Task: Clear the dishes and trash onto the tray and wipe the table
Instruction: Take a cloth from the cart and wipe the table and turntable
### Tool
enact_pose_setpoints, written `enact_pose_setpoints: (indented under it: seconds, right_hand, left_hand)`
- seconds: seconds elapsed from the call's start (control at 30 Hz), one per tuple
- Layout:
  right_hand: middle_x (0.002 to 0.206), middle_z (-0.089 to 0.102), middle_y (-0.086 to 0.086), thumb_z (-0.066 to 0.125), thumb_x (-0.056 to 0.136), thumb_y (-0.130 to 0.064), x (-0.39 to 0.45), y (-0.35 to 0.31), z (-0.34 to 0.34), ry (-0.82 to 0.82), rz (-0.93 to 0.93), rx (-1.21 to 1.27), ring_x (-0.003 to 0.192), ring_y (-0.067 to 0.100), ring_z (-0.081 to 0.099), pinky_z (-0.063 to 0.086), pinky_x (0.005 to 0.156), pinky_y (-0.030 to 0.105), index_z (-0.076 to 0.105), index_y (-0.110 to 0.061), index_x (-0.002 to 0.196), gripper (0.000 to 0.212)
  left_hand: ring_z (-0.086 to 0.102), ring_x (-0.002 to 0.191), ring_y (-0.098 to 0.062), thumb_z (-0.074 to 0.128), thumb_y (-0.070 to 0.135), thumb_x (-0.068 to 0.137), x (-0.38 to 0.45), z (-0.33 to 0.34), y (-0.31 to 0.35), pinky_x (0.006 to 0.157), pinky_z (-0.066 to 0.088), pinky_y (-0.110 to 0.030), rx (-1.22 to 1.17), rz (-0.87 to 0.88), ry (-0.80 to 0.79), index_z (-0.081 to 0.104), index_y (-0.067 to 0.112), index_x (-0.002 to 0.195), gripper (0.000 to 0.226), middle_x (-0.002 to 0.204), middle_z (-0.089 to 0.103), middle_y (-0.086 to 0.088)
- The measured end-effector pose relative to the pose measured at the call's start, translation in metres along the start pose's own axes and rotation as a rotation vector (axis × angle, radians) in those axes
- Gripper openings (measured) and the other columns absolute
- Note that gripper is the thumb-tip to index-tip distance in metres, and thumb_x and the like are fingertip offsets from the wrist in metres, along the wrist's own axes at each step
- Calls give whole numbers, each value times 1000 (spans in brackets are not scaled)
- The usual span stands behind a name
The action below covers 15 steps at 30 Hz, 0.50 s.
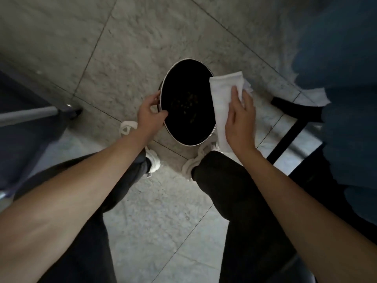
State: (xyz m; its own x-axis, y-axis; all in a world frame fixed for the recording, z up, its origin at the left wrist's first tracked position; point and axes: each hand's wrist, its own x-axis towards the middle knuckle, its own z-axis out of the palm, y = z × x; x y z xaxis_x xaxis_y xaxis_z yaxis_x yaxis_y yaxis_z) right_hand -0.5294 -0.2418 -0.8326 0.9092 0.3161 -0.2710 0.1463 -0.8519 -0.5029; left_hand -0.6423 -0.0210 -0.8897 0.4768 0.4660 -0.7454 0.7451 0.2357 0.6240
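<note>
I am looking straight down at a round bin with a black inside and a thin metal rim, standing on the stone floor. Small specks of scraps lie at its bottom. My left hand grips the bin's left rim, thumb inside. My right hand presses flat on a folded white cloth that hangs over the bin's right edge, with a crumpled white tissue peeking out beyond the fingers.
My legs in dark trousers and white shoes stand just below the bin. A blue seat with a metal leg is at the left. A dark blue cloth-covered surface and black frame bars fill the right.
</note>
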Motion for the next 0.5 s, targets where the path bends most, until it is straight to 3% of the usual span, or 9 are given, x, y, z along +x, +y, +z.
enact_pose_setpoints:
  seconds: [0.13,0.23,0.3,0.37,0.43,0.5]
  right_hand:
    - [155,42,21,40,108,-17,-4,-2,13,-30,-57,52,141,32,43,35,114,33,46,-9,153,46]
    - [153,44,20,42,108,-15,-9,-7,17,-43,-84,70,136,32,48,43,110,42,46,-9,153,45]
    - [153,44,18,42,108,-14,-11,-11,15,-58,-91,76,135,31,49,44,109,41,46,-9,153,45]
    - [155,43,16,42,108,-15,-16,-20,4,-74,-87,81,139,28,46,42,111,36,45,-11,154,46]
    - [156,42,13,42,109,-17,-23,-35,-15,-82,-91,87,141,25,45,42,112,36,45,-12,154,46]
    - [157,41,12,42,109,-18,-31,-55,-41,-82,-96,106,142,24,44,44,112,39,45,-13,155,46]
  left_hand:
    - [66,113,-19,64,8,74,-2,-4,-6,89,59,-54,-44,16,-1,66,65,102,63,101,66,34]
    - [66,114,-20,64,5,76,-1,-7,-9,93,57,-53,-58,10,-20,65,69,97,67,102,67,36]
    - [65,116,-19,64,7,77,2,-9,-10,96,56,-52,-51,1,-49,65,67,101,65,104,68,34]
    - [63,114,-15,63,12,81,-8,-10,5,97,55,-46,-2,-29,-98,64,56,116,56,111,67,29]
    - [57,109,-11,60,12,91,-26,-12,31,89,49,-28,52,-44,-118,60,32,132,45,117,59,17]
    - [54,110,-13,58,16,97,-51,-12,66,82,44,-22,50,-36,-124,61,20,121,25,113,56,7]
